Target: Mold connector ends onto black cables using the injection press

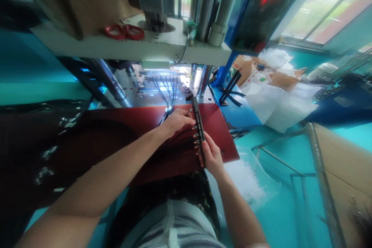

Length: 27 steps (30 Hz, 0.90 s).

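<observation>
A long, narrow dark bar [198, 119] with a row of small metal ends along its left side lies tilted over the red tabletop [222, 133]. My right hand [213, 154] grips its near end, thumb on top. At the bar's upper left side, my left hand [177, 121] is closed in a pinch; a small shiny tip shows by the fingers, too blurred to name. Dark cables run left from the metal ends, partly under my left forearm. Several thin cables [171, 95] hang from the lit fixture [161, 77] of the press behind.
Red-handled scissors [124, 31] lie on the press's pale upper plate [145, 51]. Steel columns [109, 79] flank the fixture. To the right are a blue side table [242, 115], white plastic bags [280, 106] and a cardboard box [343, 162]. Shiny black plastic [43, 143] covers the left.
</observation>
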{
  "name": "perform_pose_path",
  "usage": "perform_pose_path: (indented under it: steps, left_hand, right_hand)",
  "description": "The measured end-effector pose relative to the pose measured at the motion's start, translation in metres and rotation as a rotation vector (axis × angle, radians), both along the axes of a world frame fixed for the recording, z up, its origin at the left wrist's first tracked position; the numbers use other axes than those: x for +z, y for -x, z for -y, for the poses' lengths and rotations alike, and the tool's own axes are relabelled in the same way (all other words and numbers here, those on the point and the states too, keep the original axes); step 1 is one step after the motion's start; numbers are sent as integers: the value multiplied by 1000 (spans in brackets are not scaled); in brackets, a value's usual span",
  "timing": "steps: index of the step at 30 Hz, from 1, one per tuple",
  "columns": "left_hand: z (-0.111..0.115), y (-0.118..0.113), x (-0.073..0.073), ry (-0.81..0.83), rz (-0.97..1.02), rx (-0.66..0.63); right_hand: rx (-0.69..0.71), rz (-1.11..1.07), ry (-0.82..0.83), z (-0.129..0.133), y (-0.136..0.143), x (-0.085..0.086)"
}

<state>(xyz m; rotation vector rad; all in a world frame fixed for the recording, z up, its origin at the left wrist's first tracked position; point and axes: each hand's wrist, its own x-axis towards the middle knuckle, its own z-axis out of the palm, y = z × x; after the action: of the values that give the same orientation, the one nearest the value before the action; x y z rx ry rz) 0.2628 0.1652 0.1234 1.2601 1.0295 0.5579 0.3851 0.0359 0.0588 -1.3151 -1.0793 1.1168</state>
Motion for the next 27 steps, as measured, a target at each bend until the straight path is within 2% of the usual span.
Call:
perform_pose_path:
  steps: [3, 5, 9, 11, 16, 20, 24, 27]
  left_hand:
    - [2, 3, -9, -121, 47, -7]
    - [2, 7, -12, -128, 114, -6]
    - [-2, 12, -16, 3, 283, 194]
    - [-2, 14, -17, 9, 305, 235]
    - [5, 15, -18, -187, 336, 198]
    - [7, 14, -20, -383, 161, 122]
    - [3, 13, -18, -407, -17, -9]
    - [0, 12, -14, -408, -66, -20]
  right_hand:
    - [2, 5, 3, 0, 1, 0]
    - [-4, -38, -7, 0, 1, -1]
    - [-18, -87, -9, 0, -1, -3]
    - [-17, -99, -1, 0, -1, -3]
    - [-8, -130, 7, 0, -1, 2]
    - [-12, -128, 18, 0, -1, 4]
    - [5, -117, 34, 1, -2, 4]
    - [17, -106, 38, 1, -3, 5]
